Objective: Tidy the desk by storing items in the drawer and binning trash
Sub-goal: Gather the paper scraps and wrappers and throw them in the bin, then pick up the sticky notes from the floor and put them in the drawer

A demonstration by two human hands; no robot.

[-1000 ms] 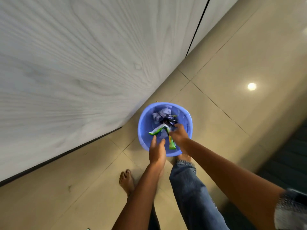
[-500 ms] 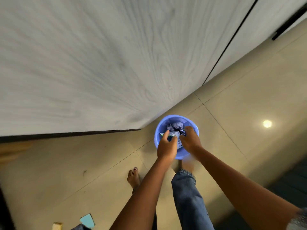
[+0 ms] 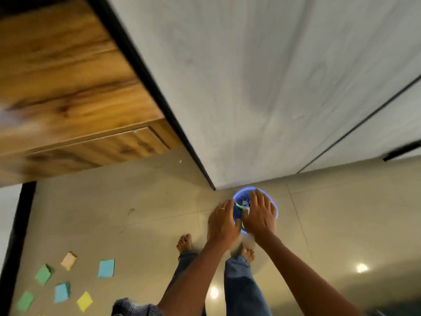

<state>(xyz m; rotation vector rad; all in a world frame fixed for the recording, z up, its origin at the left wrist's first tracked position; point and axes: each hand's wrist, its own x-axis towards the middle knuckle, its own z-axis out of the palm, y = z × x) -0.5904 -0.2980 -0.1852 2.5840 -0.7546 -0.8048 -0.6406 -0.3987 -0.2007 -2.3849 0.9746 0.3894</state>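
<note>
Both hands hover flat and empty, the left hand beside and the right hand over the bin of trash on the floor; a careless withdrawal could tip it.

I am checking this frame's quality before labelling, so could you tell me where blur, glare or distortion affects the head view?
Head view: motion blur smears the wooden desk at upper left; ceiling-light reflections glare off the glossy floor; wide-angle distortion slants the wall lines; the left hand and right hand over the blue bin are only slightly soft.
</note>
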